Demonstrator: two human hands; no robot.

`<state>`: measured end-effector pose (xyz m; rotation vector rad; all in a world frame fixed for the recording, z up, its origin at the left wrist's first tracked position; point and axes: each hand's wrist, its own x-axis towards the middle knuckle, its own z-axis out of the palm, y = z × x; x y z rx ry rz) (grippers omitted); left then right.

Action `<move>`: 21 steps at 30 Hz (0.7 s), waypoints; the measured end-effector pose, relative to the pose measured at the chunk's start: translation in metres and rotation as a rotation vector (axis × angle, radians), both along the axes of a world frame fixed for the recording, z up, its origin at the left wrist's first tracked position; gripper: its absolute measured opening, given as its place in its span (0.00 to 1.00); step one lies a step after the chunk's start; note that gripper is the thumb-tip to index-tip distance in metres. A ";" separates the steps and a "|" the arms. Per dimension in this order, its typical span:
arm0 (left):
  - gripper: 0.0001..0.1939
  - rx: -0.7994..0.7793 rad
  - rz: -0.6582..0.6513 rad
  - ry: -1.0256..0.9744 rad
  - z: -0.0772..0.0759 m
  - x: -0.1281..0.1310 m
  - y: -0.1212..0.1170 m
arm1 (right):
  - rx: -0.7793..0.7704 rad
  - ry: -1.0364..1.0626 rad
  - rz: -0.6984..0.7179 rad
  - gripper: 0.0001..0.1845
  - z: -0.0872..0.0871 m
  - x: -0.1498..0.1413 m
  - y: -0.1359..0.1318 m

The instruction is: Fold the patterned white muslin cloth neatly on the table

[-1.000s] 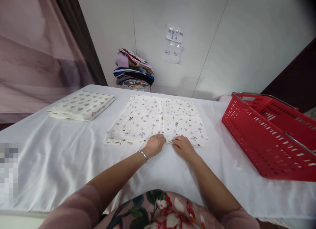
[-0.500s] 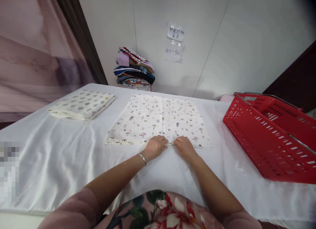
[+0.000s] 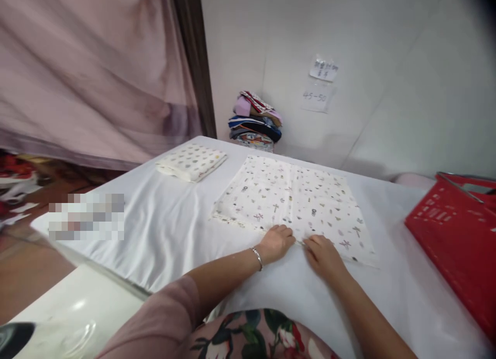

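A white cloth [image 3: 298, 199] printed with small plants and shapes lies folded flat in layers, a crease running down its middle. My left hand [image 3: 277, 243], with a silver bracelet at the wrist, pinches its near edge just left of that crease. My right hand [image 3: 321, 253] grips the same edge a short way to the right. Both hands have their fingers closed on the fabric, and a little strip of edge shows between them. Farther left on the table rests a second folded cloth [image 3: 191, 162], cream with grey spots.
A white sheet covers the table [image 3: 166, 230]. At the right stands a red plastic basket [image 3: 461, 245] with metal handles. Beyond the far edge is a stack of folded textiles [image 3: 256, 122] against the wall. A pink curtain [image 3: 96, 69] hangs at the left.
The view has turned left, so everything sits farther right and more floor shows at the left. Both hands keep their hold on the cloth's near edge, which has hardly moved on the table.
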<state>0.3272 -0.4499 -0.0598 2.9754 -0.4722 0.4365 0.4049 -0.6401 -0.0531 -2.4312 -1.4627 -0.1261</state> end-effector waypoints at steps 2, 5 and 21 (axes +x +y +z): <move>0.07 0.007 0.002 -0.017 -0.002 -0.001 -0.001 | -0.003 -0.033 0.004 0.12 -0.005 0.002 -0.001; 0.07 0.012 -0.006 -0.040 -0.004 -0.004 0.002 | -0.013 -0.100 0.000 0.12 -0.015 0.004 -0.002; 0.10 -0.158 0.334 -0.036 0.011 -0.078 0.131 | 0.163 -0.146 0.006 0.14 -0.031 0.007 -0.008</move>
